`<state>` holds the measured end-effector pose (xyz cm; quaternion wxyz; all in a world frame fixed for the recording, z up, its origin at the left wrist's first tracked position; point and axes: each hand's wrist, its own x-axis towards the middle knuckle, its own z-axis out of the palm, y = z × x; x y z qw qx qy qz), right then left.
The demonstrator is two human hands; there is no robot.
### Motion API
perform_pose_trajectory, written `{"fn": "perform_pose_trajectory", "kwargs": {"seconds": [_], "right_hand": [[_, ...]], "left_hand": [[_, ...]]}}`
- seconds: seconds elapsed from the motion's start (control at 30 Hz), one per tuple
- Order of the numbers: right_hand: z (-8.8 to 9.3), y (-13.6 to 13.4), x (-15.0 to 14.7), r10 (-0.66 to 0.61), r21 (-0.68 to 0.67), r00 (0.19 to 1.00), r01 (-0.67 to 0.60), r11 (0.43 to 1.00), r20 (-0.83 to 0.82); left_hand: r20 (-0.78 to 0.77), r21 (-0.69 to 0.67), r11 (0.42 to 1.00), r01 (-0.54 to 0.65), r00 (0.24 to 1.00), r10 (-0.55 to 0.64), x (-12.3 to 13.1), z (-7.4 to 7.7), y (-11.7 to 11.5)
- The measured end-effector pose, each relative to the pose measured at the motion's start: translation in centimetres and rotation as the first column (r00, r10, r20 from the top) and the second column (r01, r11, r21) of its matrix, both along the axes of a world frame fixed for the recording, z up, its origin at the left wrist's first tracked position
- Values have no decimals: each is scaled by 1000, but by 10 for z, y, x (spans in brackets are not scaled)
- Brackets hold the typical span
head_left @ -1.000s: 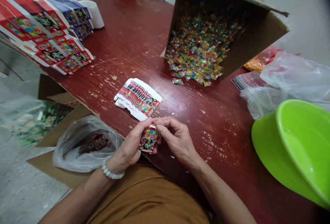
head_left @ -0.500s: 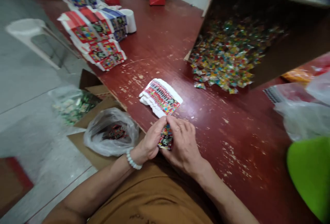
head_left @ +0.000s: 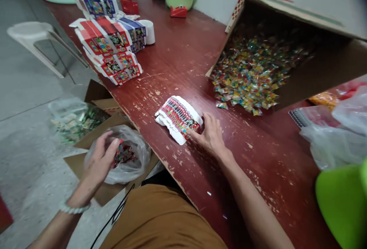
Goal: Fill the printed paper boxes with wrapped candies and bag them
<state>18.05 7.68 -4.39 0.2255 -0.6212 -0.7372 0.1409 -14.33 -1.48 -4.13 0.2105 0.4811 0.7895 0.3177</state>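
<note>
A fanned stack of flattened red and white printed cartons (head_left: 179, 115) lies on the table. My right hand (head_left: 210, 134) is at its near end, thumb on the printed face and fingers along the right edge, gripping the nearest carton. Over the side of the table, my left hand (head_left: 101, 157) hangs above a clear plastic bag (head_left: 140, 157), thumb and fingers apart. Small red and dark printed pieces (head_left: 126, 154) lie inside the bag. One bright red piece shows just beyond the left thumb; the far fingers are partly hidden.
A tipped cardboard box (head_left: 312, 77) spills wrapped candies (head_left: 249, 77) onto the red table (head_left: 177, 62). Bundled cartons (head_left: 107, 46) and a white cup (head_left: 148, 32) stand far left. Plastic bags (head_left: 329, 138) and a lime-green object (head_left: 341, 203) lie right. A stool (head_left: 31, 31) stands on the floor.
My hands were together around a small printed carton in front of me. They have parted: the left moved left and down over the bag, the right forward to the stack.
</note>
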Motion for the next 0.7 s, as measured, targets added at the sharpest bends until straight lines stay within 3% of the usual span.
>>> {"fn": "perform_pose_trajectory", "kwargs": {"seconds": [0.1,0.2,0.33,0.43,0.5,0.57,0.63,0.7], "right_hand": [[-6,16,4,-40,-61,995,46,997,90],[-13,13,-3,-81,-43,995,84,996,56],[-21,4,-5,-184,67,961,201,977,-208],[-15,-3,3,-223,-12,810,258,966,-542],[-3,-11,11,-237,-171,633,164,972,-737],[12,-21,16,-226,-259,475,-5,966,-851],[24,-32,18,-199,-259,374,-117,959,-906],[31,-39,17,-200,-255,318,-142,956,-927]], "left_hand": [[-225,82,991,108,970,-87,-4,-10,8],[-326,233,929,288,923,-204,31,-5,21],[-368,328,847,418,883,-293,83,8,39],[-313,382,795,471,876,-368,103,19,47],[-159,375,795,477,878,-451,109,28,48],[137,293,813,502,820,-556,114,37,47],[495,187,798,573,646,-581,121,45,46],[750,135,758,638,434,-499,129,49,45]]}}
